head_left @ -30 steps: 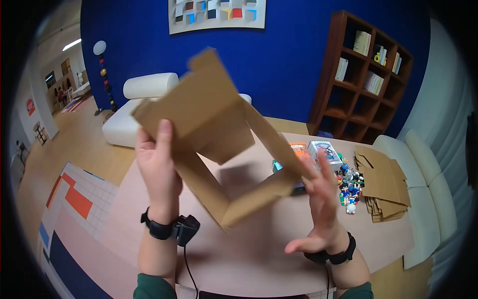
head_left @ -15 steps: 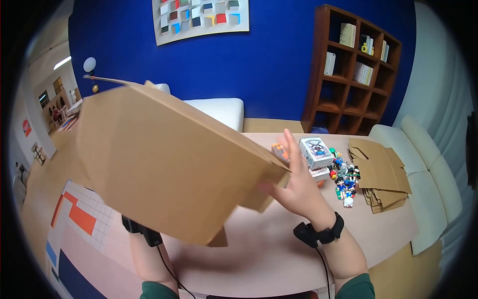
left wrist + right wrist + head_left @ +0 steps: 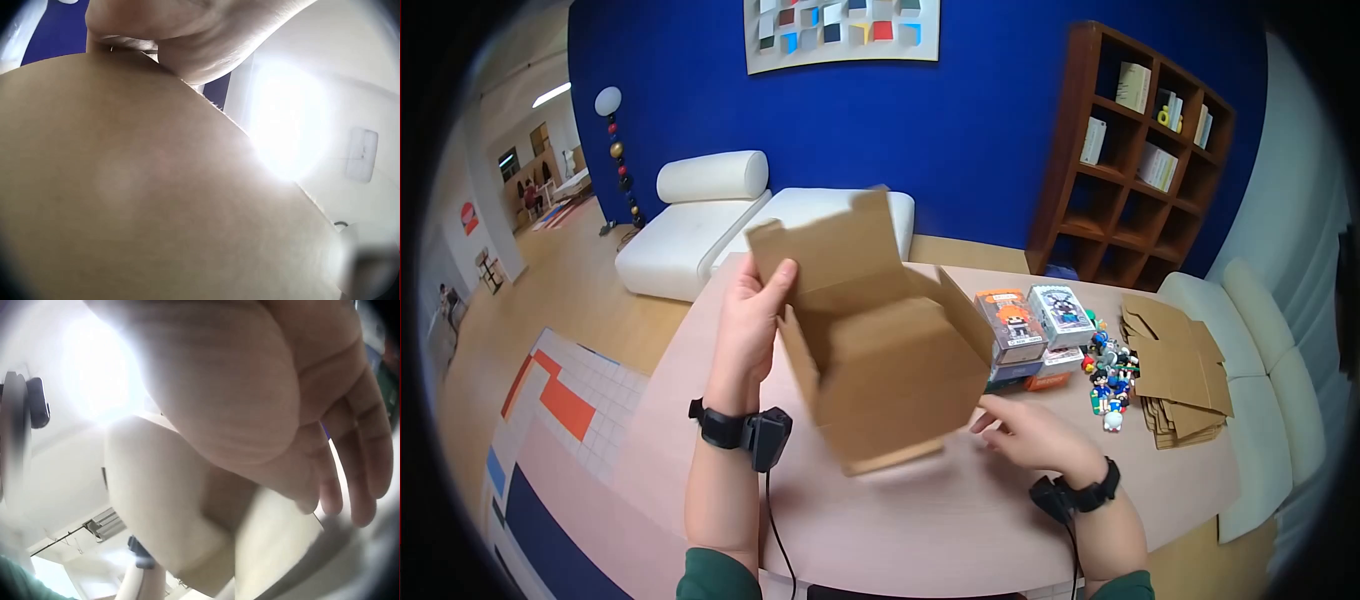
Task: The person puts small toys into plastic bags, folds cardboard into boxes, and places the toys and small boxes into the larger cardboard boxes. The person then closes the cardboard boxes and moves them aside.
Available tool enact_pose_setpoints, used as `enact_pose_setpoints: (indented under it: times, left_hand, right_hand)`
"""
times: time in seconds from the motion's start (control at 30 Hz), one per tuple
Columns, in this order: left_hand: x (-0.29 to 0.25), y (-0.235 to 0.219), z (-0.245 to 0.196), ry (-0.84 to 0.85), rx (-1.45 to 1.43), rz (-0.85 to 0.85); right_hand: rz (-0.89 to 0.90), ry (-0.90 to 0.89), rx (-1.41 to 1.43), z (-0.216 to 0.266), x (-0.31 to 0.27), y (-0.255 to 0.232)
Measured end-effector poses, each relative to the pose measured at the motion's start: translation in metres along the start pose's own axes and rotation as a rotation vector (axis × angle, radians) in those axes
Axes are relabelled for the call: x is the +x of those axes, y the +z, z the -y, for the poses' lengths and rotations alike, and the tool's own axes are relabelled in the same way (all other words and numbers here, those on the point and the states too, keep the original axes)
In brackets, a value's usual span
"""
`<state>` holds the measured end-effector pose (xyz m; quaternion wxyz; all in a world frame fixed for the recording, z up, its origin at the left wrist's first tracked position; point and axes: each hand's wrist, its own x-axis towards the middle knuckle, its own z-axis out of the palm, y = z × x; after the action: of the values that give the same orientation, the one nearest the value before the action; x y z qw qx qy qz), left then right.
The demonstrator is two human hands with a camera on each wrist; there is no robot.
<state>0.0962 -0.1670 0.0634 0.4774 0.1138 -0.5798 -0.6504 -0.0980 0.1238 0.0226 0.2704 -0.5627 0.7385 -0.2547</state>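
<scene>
A brown cardboard box (image 3: 890, 370) is held up over the table, tilted, with a tabbed flap (image 3: 840, 250) standing up at its far side. My left hand (image 3: 750, 320) grips it at the upper left, thumb on the near face of the flap and the other fingers hidden behind. In the left wrist view, a wide cardboard panel (image 3: 125, 175) fills most of the picture below the hand (image 3: 187, 31). My right hand (image 3: 1040, 437) is low at the box's lower right corner, fingers loosely bent. The right wrist view shows its fingers extended beside cardboard panels (image 3: 169, 500).
Several boxed figures (image 3: 1015, 325) stand to the right on the pale table (image 3: 880, 540). Beside them lies a cluster of small toy figures (image 3: 1112, 380), then a pile of flattened cardboard (image 3: 1180, 370). A white sofa (image 3: 1250, 330) flanks the table's right side.
The box has swung from showing its broad outer face to showing its inner side, lower and nearer the middle. My right hand has dropped from upright beside it to its lower corner.
</scene>
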Motion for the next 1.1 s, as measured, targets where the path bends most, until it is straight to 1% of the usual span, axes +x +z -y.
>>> enact_pose_setpoints:
  times: [0.03, 0.07, 0.1, 0.13, 0.17, 0.2, 0.27, 0.33, 0.37, 0.4, 0.43, 0.47, 0.53, 0.57, 0.63, 0.67, 0.77, 0.8, 0.83, 0.87, 0.93, 1.03, 1.1]
  left_hand:
    - [0.002, -0.005, 0.005, -0.032, 0.106, 0.088]
    - [0.002, -0.007, 0.01, -0.033, 0.102, 0.081]
    - [0.001, -0.005, 0.012, -0.112, 0.085, 0.095]
    - [0.001, -0.002, 0.014, -0.191, 0.068, 0.112]
    - [-0.001, 0.003, 0.013, -0.225, 0.122, 0.115]
    - [-0.003, 0.007, 0.013, -0.224, 0.118, 0.119]
    - [-0.008, 0.013, 0.013, -0.225, 0.292, 0.12]
    - [-0.01, 0.016, 0.017, -0.228, 0.348, 0.137]
    - [-0.014, 0.018, 0.015, -0.223, 0.391, 0.2]
    - [-0.017, 0.02, 0.013, -0.217, 0.434, 0.264]
    - [-0.018, 0.021, 0.009, -0.256, 0.444, 0.341]
    - [-0.02, 0.022, 0.004, -0.256, 0.446, 0.343]
    - [-0.022, 0.024, -0.002, -0.39, 0.411, 0.46]
    - [-0.022, 0.025, -0.002, -0.389, 0.411, 0.465]
    - [-0.022, 0.024, -0.002, -0.198, 0.683, 0.71]
    - [-0.022, 0.024, -0.005, -0.198, 0.683, 0.711]
    - [-0.024, 0.021, -0.01, -0.259, 0.683, 0.857]
    - [-0.024, 0.019, -0.01, -0.26, 0.682, 0.859]
    - [-0.025, 0.017, -0.008, -0.237, 0.668, 0.91]
    - [-0.025, 0.017, -0.008, -0.214, 0.654, 0.96]
    - [-0.025, 0.019, -0.014, -0.226, 0.674, 0.973]
    - [-0.028, 0.02, -0.019, -0.239, 0.704, 0.984]
    - [-0.031, 0.023, -0.021, -0.238, 0.713, 0.989]
  right_hand:
    - [-0.091, -0.001, 0.094, 0.006, -0.006, -0.007]
    - [-0.184, 0.0, 0.188, 0.011, -0.01, -0.013]
    - [-0.297, -0.113, 0.165, 0.015, -0.011, -0.016]
    - [-0.296, -0.11, 0.161, 0.019, -0.011, -0.018]
    - [-0.357, -0.191, 0.234, 0.024, -0.011, -0.018]
    - [-0.419, -0.275, 0.308, 0.028, -0.009, -0.018]
    - [-0.405, -0.298, 0.326, 0.036, -0.007, -0.019]
    - [-0.449, -0.329, 0.14, 0.048, -0.005, -0.018]
    - [-0.448, -0.33, 0.144, 0.051, -0.002, -0.016]
    - [-0.509, -0.353, -0.001, 0.054, 0.0, -0.013]
    - [-0.568, -0.375, -0.148, 0.055, 0.001, -0.012]
    - [-0.57, -0.375, -0.147, 0.053, 0.003, -0.012]
    - [-0.536, -0.309, -0.268, 0.049, 0.007, -0.011]
    - [-0.54, -0.307, -0.269, 0.05, 0.007, -0.012]
    - [-0.533, -0.165, -0.046, 0.054, 0.006, -0.012]
    - [-0.533, -0.164, -0.045, 0.055, 0.005, -0.012]
    - [-0.58, -0.154, -0.085, 0.055, 0.005, -0.011]
    - [-0.608, -0.178, -0.211, 0.052, 0.007, -0.01]
    - [-0.637, -0.201, -0.338, 0.049, 0.008, -0.009]
    - [-0.639, -0.198, -0.339, 0.048, 0.008, -0.01]
    - [-0.607, -0.123, -0.193, 0.05, 0.011, -0.012]
    - [-0.587, -0.086, -0.131, 0.053, 0.015, -0.016]
    - [-0.596, -0.073, -0.167, 0.054, 0.018, -0.019]
